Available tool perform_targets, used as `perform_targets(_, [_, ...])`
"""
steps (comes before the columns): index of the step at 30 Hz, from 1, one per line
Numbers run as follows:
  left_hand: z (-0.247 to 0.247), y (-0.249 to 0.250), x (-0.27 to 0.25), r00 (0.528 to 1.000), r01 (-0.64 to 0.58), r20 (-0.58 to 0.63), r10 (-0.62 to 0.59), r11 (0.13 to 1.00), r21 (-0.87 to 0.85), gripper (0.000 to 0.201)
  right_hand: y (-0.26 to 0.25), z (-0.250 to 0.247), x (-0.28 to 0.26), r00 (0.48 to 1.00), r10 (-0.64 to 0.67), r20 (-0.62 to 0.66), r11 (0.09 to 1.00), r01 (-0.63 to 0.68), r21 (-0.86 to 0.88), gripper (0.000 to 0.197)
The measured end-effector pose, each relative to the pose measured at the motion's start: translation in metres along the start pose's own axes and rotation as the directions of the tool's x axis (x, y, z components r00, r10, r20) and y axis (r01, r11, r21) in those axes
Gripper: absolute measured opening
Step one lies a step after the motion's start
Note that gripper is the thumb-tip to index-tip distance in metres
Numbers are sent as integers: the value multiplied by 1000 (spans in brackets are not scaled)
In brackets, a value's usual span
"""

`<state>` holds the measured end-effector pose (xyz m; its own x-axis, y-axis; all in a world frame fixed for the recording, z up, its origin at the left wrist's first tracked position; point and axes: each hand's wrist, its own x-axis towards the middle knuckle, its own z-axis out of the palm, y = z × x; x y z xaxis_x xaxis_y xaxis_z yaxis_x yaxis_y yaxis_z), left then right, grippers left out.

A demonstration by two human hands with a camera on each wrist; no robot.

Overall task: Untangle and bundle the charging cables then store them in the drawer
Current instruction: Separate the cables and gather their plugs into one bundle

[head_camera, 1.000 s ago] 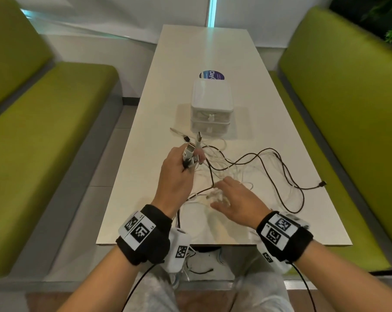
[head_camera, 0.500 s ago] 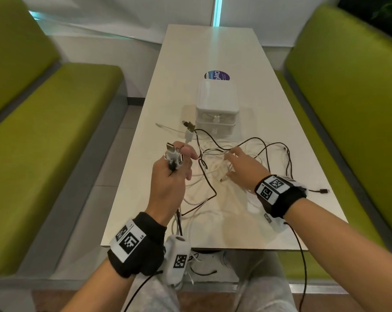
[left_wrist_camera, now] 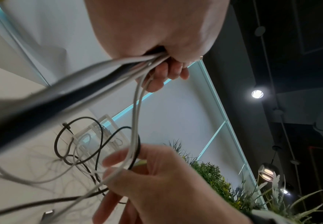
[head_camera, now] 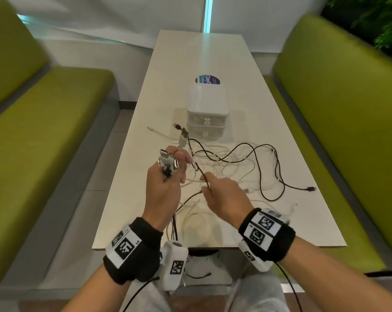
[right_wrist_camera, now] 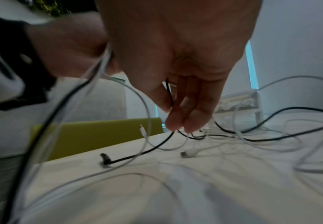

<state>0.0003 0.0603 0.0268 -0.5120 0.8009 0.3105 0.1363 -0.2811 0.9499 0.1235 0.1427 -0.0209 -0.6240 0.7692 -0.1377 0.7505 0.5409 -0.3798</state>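
Between two green benches runs a long white table, and on it, just nearer than the small white drawer unit, sprawls a tangle of charging cables, white and black. Their loops lie mostly crosswise in front of the drawer unit. One black cable trails out to the right of the drawer unit and ends in a small plug pointing at the right bench. A white USB plug stands tilted up just before the drawer unit's front, its metal end aimed at the unit.

Nearer than the drawer unit and a little left of it, the left hand is raised off the table as a fist, fingers curled tightly round a bunch of cable ends; their USB plugs stick out of the top of the fist, pointing up and left, while the cords hang from the bottom of the fist toward the table's near edge. The right hand, nearer than the drawer unit, reaches in palm down, fingers pointing down and left. In the blurred right wrist view, its thumb and fingertips seem to pinch a black cable lifted off the heap. A round sticker lies behind the drawer unit.
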Motion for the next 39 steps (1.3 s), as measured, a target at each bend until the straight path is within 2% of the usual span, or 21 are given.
perform_targets(2, [-8, 2, 1, 1000, -6, -31, 6, 1000, -9, 30, 10, -5, 12, 998, 61, -12, 996, -60, 72, 39])
perform_targets(4, [-14, 4, 4, 997, -4, -72, 2, 999, -36, 31, 27, -14, 21, 989, 133, -70, 984, -124, 126, 58])
perform_targets(6, [-18, 6, 6, 994, 0, -105, -5, 999, -50, 32, 46, -23, 31, 967, 237, -93, 969, -230, 89, 71])
perform_targets(8, [-19, 8, 7, 993, -4, -119, -3, 998, -59, 32, 61, -29, 40, 943, 325, -67, 946, -324, 15, 73])
perform_targets(10, [-18, 11, 6, 992, -8, -126, -1, 998, -67, 31, 66, -32, 40, 934, 342, -97, 940, -341, 30, 78])
perform_targets(12, [-17, 12, 4, 991, -7, -132, -3, 998, -69, 31, 58, -33, 33, 945, 282, -168, 949, -249, 192, 82])
perform_targets(13, [-16, 13, 3, 992, 1, -129, -9, 998, -69, 31, 49, -34, 25, 952, 214, -221, 949, -149, 276, 80])
perform_targets(15, [-15, 12, 0, 993, 18, -114, -27, 997, -81, 32, 25, -31, 10, 947, -66, -315, 954, 152, 258, 69])
perform_targets(17, [-13, 11, -2, 996, 41, -79, -50, 993, -112, 33, 8, -17, 5, 868, -382, -318, 893, 435, 114, 48])
perform_targets(18, [-13, 11, -3, 997, 47, -56, -54, 992, -118, 34, 3, -9, 7, 825, -477, -301, 855, 515, 57, 35])
perform_targets(19, [-13, 11, -4, 998, 49, -37, -54, 992, -116, 36, 2, -2, 11, 810, -516, -279, 838, 545, 34, 30])
perform_targets(24, [-28, 13, -5, 997, 35, -60, -38, 998, -51, 34, 17, -1, 20, 832, -509, -220, 857, 515, -36, 42])
perform_targets(27, [-36, 13, -4, 992, 102, -59, -109, 988, -112, 31, 25, -5, 17, 871, -485, -81, 875, 482, -53, 38])
perform_targets(30, [-32, 12, -6, 992, 124, -9, -126, 984, -125, 42, 27, -6, 16, 880, -475, 2, 868, 469, -166, 40])
perform_targets(34, [-30, 9, -5, 987, 161, 44, -157, 980, -112, 38, 32, -11, 17, 900, -433, -49, 891, 420, -173, 40])
perform_targets(36, [-30, 8, -4, 974, 223, 74, -216, 968, -112, 12, 31, -13, 16, 898, -431, -85, 899, 419, -125, 40])
perform_targets(37, [-30, 7, -4, 970, 238, 84, -230, 965, -111, 9, 31, -13, 16, 901, -425, -90, 904, 418, -94, 38])
perform_targets(39, [-29, 5, -5, 964, 254, 105, -244, 962, -102, 21, 30, -14, 15, 908, -411, -83, 911, 408, -51, 37])
